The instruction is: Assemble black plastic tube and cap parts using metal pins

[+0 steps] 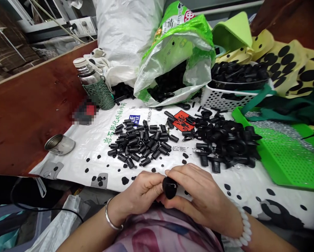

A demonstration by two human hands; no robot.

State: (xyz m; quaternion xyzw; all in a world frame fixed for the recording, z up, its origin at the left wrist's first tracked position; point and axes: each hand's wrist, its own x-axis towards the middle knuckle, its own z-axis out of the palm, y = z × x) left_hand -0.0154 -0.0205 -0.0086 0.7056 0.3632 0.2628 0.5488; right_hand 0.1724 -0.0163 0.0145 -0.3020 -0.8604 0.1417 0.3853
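Observation:
Close to my body, a black plastic part with a round, shiny cap (169, 188) is held between both hands. My left hand (140, 194) is closed, its thumb and fingers pinching the part's left side. From the right, the fingers and thumb of my right hand (201, 196) curl around the same part; its lower end is hidden. Just beyond my hands lies a pile of small black ribbed cylinders (143, 140). To the right of that pile is a heap of larger black pieces with round caps (225, 140).
A green perforated tray (291, 161) stands at the right. Along the back are a white basket (230, 98) of black parts, an open green-white bag (178, 84) and a large white sack (128, 35). A thermos (95, 85) and a metal cup (59, 144) stand left.

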